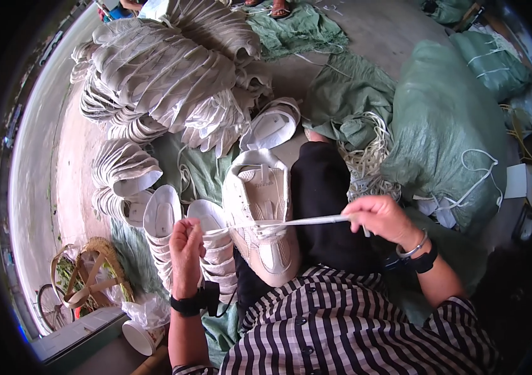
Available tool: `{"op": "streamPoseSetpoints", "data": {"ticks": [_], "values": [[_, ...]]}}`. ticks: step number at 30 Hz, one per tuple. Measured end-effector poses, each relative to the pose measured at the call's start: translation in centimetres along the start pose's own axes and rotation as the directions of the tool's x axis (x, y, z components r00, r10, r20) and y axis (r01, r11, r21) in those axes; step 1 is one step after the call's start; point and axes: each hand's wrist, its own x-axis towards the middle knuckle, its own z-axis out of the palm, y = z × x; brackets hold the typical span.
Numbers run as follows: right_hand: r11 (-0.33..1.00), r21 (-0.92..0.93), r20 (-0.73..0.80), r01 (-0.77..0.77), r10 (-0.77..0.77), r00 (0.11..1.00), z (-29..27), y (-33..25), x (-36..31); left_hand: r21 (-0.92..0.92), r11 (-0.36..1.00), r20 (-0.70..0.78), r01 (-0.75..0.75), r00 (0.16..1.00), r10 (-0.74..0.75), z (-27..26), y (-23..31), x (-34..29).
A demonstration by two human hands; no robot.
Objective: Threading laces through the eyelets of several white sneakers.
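Note:
A white and beige sneaker [241,203] lies across my lap, its toe pointing toward me and its collar away. A white shoelace [316,220] runs through the eyelets near the toe and stretches out taut to both sides. My left hand [186,250] pinches one end of it, just left of the sneaker. Farther off to the right, my right hand [381,219] grips the other end between thumb and fingers, with a short tail hanging below. Neither hand touches the sneaker itself.
Tall stacks of nested white shoe uppers [153,69] stand at far left. Shorter stacks [164,215] rise beside my left hand. A bundle of loose laces [372,162] spills from a green sack, near a large stuffed green sack [444,119]. A woven basket [94,272] and a paper cup [141,337] sit lower left.

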Motion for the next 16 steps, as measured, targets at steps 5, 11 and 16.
{"op": "streamPoseSetpoints", "data": {"ticks": [5,11,16], "values": [[0.993,-0.079,-0.464,0.089,-0.116,0.878,-1.6,0.5,0.9,0.379,0.925,-0.053,-0.022,0.998,0.046,0.4,-0.2,0.0],[0.791,-0.398,-0.185,0.465,-0.566,0.804,5.5,-1.7,3.6,0.256,0.806,0.040,-0.533,0.839,0.542,7.0,0.6,-0.9],[0.662,-0.668,0.012,0.338,-0.445,0.895,7.2,-2.6,3.7,-0.001,0.998,0.111,-0.061,0.992,0.061,5.8,0.1,-1.2]]}}
